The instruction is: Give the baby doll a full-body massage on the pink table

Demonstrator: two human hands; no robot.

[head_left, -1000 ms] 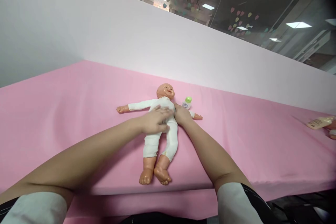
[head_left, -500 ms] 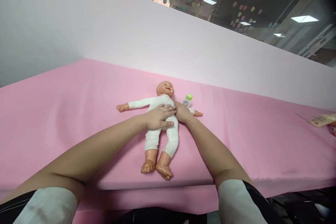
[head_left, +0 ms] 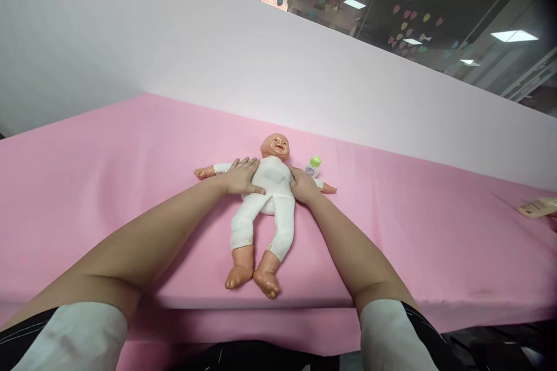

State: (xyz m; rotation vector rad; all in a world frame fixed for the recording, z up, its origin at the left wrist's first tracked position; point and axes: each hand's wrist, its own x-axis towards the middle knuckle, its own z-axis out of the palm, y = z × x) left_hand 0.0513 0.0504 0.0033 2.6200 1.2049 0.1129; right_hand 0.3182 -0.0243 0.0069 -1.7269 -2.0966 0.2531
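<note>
A baby doll with a white cloth body and bare plastic head, hands and feet lies on its back on the pink cover. My left hand lies against the doll's side and upper arm, fingers stretched out and thumb on the belly. At the opposite side of the torso, my right hand is closed round the doll's flank; most of its fingers are hidden. Beside the doll's arm, just beyond my right hand, stands a small clear bottle with a green cap.
The pink-covered surface ends at a front edge close to my body. Behind it rises a white partition. A beige packet or card, partly cut off, lies at the far right.
My left hand has slid left from across the belly to the doll's side, baring the torso. The doll's legs have shifted slightly left. My right hand stays at the flank.
</note>
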